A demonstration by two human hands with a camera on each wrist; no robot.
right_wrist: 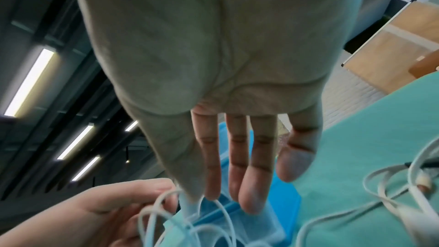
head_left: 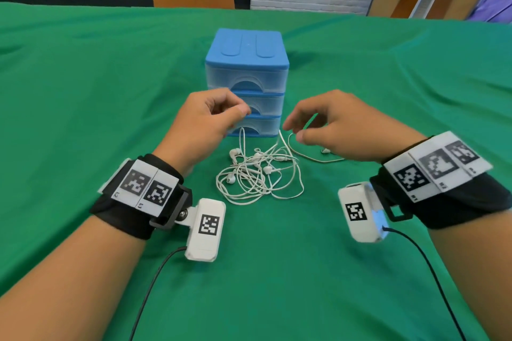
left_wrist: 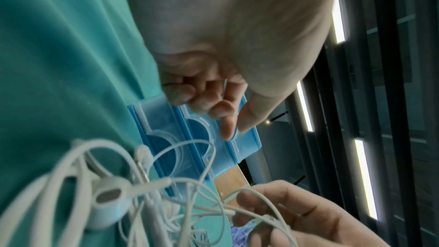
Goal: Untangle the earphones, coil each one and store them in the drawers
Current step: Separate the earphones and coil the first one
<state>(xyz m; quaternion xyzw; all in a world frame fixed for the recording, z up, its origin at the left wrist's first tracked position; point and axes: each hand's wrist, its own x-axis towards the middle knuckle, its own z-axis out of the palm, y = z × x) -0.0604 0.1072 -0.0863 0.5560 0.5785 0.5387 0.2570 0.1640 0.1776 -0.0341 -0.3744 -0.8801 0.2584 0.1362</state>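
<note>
A tangle of white earphones (head_left: 257, 174) lies on the green cloth just in front of a small blue unit of three drawers (head_left: 246, 77), all pushed in. My left hand (head_left: 243, 112) hovers over the tangle's far left side with its fingers curled. In the left wrist view its thumb meets the index finger (left_wrist: 234, 131) with no cable between them, and a cable loop (left_wrist: 197, 140) stands just below. My right hand (head_left: 293, 130) is over the tangle's far right. Its thumb and index tips (right_wrist: 200, 194) pinch a raised earphone cable (right_wrist: 225, 211); the other fingers are nearly straight.
One strand with an earbud (head_left: 325, 151) trails right under my right palm. The green cloth (head_left: 277, 271) covers the whole table. Black leads run back from both wrist cameras toward me. Wooden panels and a white brick wall stand beyond the far edge.
</note>
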